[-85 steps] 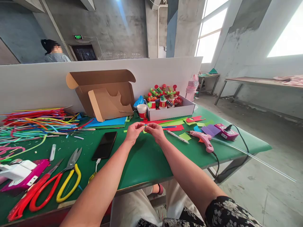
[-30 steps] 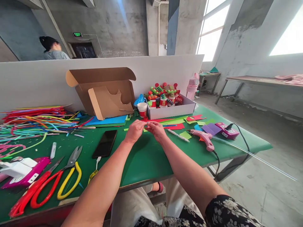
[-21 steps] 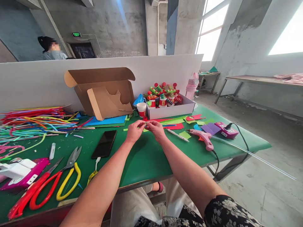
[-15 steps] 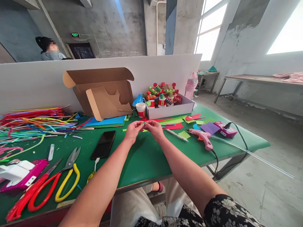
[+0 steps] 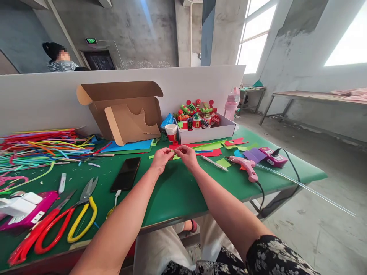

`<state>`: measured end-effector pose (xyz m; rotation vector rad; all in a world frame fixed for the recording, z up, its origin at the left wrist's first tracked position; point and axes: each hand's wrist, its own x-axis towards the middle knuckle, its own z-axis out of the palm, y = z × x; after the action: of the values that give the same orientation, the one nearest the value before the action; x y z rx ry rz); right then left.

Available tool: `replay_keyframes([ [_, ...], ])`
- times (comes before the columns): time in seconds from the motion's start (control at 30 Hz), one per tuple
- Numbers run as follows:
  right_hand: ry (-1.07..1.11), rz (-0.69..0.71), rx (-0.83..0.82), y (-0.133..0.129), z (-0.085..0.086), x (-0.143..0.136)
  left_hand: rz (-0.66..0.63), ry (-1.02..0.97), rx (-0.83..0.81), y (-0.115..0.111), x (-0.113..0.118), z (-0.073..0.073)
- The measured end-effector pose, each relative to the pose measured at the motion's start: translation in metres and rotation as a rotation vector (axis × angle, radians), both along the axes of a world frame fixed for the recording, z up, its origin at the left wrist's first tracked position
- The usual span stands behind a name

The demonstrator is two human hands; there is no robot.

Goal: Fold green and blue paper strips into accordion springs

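Observation:
My left hand (image 5: 161, 159) and my right hand (image 5: 187, 156) meet fingertip to fingertip above the green table (image 5: 174, 198). Both are closed in a pinch. Whatever sits between the fingertips is too small and too covered to name. Just beyond the hands lie red paper (image 5: 214, 152) and light green paper strips (image 5: 212, 146). A small round red piece (image 5: 175, 143) stands right behind the fingertips. To the right of my right hand rests a white pen (image 5: 214, 163), with a pink glue gun (image 5: 246, 167) farther right.
Scissors with yellow and red handles (image 5: 92, 214), a black phone (image 5: 125, 174) and colourful pipe cleaners (image 5: 51, 147) lie left. Behind stand a cardboard box (image 5: 126, 114), paper cups (image 5: 171, 132) and a white box (image 5: 208, 134) of paper figures. A clear rod (image 5: 312, 190) overhangs the right edge.
Both hands stay pinched together in nearly the same place, with only a slight shift of the fingers. The rest of the table looks the same.

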<state>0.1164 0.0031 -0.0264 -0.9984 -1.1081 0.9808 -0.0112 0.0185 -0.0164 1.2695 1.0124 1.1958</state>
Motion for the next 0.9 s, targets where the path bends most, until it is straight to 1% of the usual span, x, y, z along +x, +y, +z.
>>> replay_keyframes([
  [0.07,0.054,0.033,-0.057,0.0,0.001,0.001,-0.025,0.003,0.006,-0.001,0.0,0.0],
  [0.17,0.216,0.076,-0.14,-0.001,0.006,0.002,-0.037,-0.051,-0.02,-0.003,0.001,0.001],
  [0.23,0.332,0.033,-0.159,-0.005,0.013,0.004,-0.025,-0.108,-0.063,-0.004,0.002,0.003],
  [0.3,0.408,-0.033,-0.145,-0.016,0.02,0.009,-0.02,-0.145,-0.113,-0.005,0.003,0.004],
  [0.37,0.393,-0.073,-0.129,-0.034,0.025,0.019,-0.024,-0.16,-0.162,-0.005,0.004,0.006],
  [0.47,0.173,-0.06,-0.083,-0.073,0.03,0.05,-0.016,-0.188,-0.196,-0.006,0.002,0.006],
  [0.53,-0.026,-0.111,-0.034,-0.102,0.033,0.081,-0.008,-0.201,-0.201,-0.005,0.0,0.004],
  [0.63,-0.307,-0.332,-0.031,-0.143,0.038,0.137,-0.014,-0.214,-0.187,-0.001,-0.001,0.0],
  [0.7,-0.473,-0.464,-0.11,-0.162,0.042,0.172,-0.026,-0.202,-0.168,-0.001,-0.001,-0.001],
  [0.77,-0.687,-0.54,-0.233,-0.172,0.045,0.197,-0.04,-0.179,-0.151,-0.003,-0.001,-0.001],
  [0.8,-0.787,-0.584,-0.288,-0.174,0.046,0.205,-0.043,-0.169,-0.151,-0.005,0.0,-0.001],
  [0.83,-0.894,-0.6,-0.357,-0.173,0.046,0.21,-0.044,-0.164,-0.154,-0.006,0.0,0.001],
  [0.9,-1.079,-0.564,-0.476,-0.166,0.045,0.213,-0.044,-0.163,-0.164,-0.009,0.001,0.003],
])
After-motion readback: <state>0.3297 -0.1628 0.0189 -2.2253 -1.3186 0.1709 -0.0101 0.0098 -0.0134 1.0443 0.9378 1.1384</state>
